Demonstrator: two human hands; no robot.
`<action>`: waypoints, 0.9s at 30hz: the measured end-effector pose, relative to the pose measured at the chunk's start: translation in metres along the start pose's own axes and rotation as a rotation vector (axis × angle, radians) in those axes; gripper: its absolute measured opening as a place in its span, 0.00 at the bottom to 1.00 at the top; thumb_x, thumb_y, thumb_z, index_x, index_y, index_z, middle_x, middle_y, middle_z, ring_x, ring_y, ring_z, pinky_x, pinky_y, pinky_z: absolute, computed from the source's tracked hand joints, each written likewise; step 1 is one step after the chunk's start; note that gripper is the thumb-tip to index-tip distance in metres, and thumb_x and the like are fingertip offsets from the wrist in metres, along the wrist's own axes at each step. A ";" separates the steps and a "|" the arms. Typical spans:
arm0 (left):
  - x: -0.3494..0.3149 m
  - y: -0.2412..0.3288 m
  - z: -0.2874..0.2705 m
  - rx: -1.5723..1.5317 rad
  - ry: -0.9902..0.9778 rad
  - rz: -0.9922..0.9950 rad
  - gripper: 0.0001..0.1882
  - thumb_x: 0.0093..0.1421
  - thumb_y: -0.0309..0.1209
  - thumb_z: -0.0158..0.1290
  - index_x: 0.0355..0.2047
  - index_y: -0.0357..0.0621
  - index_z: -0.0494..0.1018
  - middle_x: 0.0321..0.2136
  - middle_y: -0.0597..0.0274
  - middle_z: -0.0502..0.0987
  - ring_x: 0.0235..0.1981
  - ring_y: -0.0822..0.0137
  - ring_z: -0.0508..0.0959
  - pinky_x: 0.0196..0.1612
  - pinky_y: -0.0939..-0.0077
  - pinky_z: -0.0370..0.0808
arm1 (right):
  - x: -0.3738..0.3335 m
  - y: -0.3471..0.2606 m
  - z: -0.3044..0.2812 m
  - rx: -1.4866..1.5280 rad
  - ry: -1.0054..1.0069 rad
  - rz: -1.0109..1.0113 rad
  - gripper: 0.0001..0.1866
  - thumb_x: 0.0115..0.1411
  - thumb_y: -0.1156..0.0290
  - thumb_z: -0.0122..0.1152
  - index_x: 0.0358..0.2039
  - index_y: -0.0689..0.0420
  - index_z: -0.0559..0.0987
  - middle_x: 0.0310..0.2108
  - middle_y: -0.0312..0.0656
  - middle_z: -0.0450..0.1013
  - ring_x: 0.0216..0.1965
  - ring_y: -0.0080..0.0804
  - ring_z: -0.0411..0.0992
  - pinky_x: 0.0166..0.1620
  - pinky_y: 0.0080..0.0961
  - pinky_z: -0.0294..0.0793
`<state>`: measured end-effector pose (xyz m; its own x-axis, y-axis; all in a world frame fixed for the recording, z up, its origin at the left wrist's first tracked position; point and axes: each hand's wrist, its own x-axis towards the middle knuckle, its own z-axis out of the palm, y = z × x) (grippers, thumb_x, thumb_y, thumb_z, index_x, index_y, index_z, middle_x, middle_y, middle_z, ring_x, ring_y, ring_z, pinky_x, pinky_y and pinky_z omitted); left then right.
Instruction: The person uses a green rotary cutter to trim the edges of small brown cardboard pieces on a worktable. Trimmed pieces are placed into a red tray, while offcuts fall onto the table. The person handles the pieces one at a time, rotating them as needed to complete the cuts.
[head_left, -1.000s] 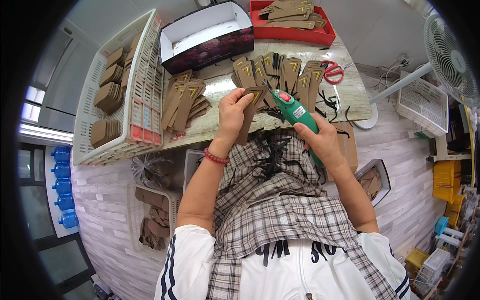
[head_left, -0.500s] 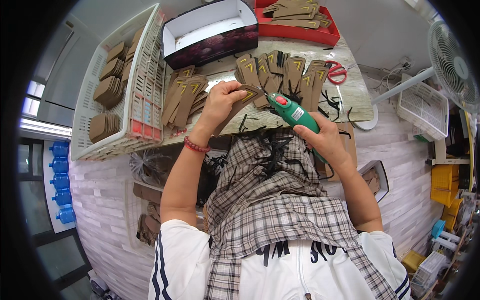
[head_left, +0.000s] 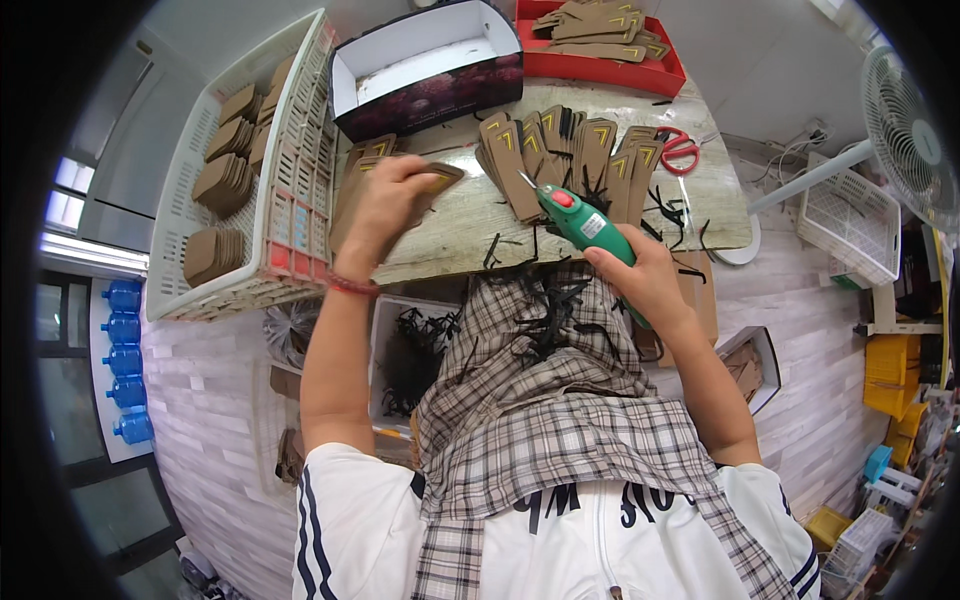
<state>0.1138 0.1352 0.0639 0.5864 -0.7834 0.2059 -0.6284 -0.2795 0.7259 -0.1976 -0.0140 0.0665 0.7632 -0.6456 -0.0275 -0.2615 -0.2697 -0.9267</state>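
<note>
My left hand [head_left: 388,205] grips a flat brown strap piece [head_left: 442,174] with a dark edge and a yellow angled mark, over the left part of the table. Its fingers partly hide the piece. The brown pieces [head_left: 347,215] piled beneath and beside that hand are partly covered by it. In my right hand [head_left: 645,278] is a green cordless electric scissors [head_left: 578,218] with a red switch, its slim tip pointing up and left. Close to that tip, several brown pieces with yellow marks [head_left: 505,165] stand in an overlapping row. Black trimmings [head_left: 555,310] lie across my checked apron [head_left: 500,420].
A white crate [head_left: 300,215] with stacked brown pieces stands at the left. Behind are a dark open box [head_left: 430,105] and a red box [head_left: 600,66] of pieces. Red-handled scissors [head_left: 680,152] lie at the right near a fan [head_left: 905,135]. Below the table sits a bin of black scraps [head_left: 415,350].
My left hand has moved left with the brown piece, away from the electric scissors' tip to the left pile. My right hand has stayed almost in place.
</note>
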 end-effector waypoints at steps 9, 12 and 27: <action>0.032 -0.002 0.094 0.617 0.354 0.274 0.31 0.51 0.41 0.62 0.55 0.45 0.69 0.50 0.53 0.67 0.56 0.53 0.62 0.57 0.56 0.57 | -0.010 0.019 0.003 0.135 0.072 0.098 0.20 0.56 0.58 0.66 0.39 0.62 0.77 0.18 0.32 0.69 0.16 0.15 0.65 0.19 0.16 0.64; 0.041 -0.010 0.137 0.523 0.345 0.210 0.31 0.53 0.39 0.60 0.55 0.42 0.67 0.55 0.49 0.63 0.64 0.49 0.52 0.66 0.45 0.43 | -0.013 0.021 0.002 0.132 0.103 0.093 0.19 0.56 0.59 0.66 0.39 0.63 0.77 0.18 0.32 0.69 0.16 0.15 0.65 0.19 0.16 0.64; 0.005 0.043 0.113 -1.102 0.358 -0.243 0.04 0.59 0.25 0.57 0.34 0.38 0.78 0.29 0.64 0.80 0.26 0.75 0.77 0.32 0.80 0.73 | -0.007 0.006 0.010 0.125 0.176 0.034 0.19 0.57 0.59 0.66 0.37 0.63 0.77 0.17 0.32 0.68 0.15 0.15 0.65 0.19 0.17 0.63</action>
<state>0.0317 0.0568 0.0216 0.8495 -0.5267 0.0293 0.1960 0.3667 0.9095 -0.1987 -0.0035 0.0575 0.6372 -0.7707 -0.0039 -0.2021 -0.1623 -0.9658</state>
